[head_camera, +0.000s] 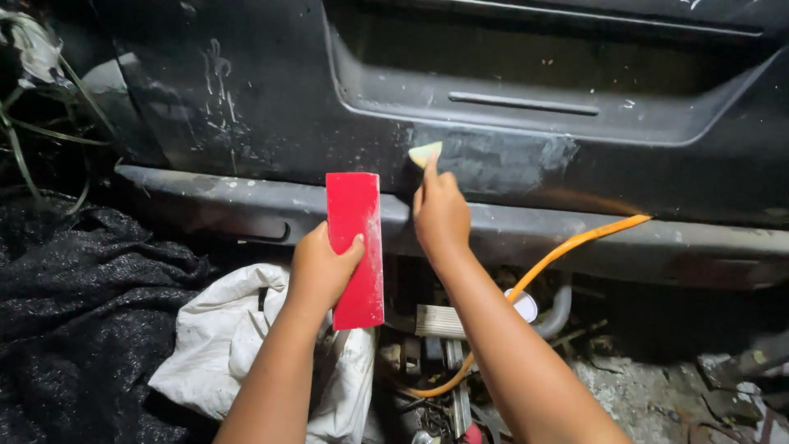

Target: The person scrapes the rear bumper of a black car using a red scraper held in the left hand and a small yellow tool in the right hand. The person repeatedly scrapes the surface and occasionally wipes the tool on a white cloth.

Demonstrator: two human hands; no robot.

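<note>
While the head camera looks down, a dark car body panel (246,99) fills the far half of the scene, scuffed and streaked with pale smears, with a recessed section and a thin horizontal slot in it at upper right. A dull grey patch of filler (501,160) sits on the panel near the middle, just above a dusty black bumper (657,242) that runs from left to right.

The right hand (440,214) is closed on a small pale spreader (426,153), pinching it between the fingers and pressing its edge against the panel at the left end of the grey patch. The left hand (320,271) is gripping a red rectangular board (355,247) — held upright, thumb across its face, just left of the right hand and in front of the bumper.

Nearer, the ground is cluttered: a crumpled white sack (222,345) lies under the left forearm, dark sparkly fabric (82,312) is heaped at the left, and an orange hose (567,247) curves from the bumper at right down toward the near middle. Grit and scraps cover the floor at lower right — the light there is dim.
</note>
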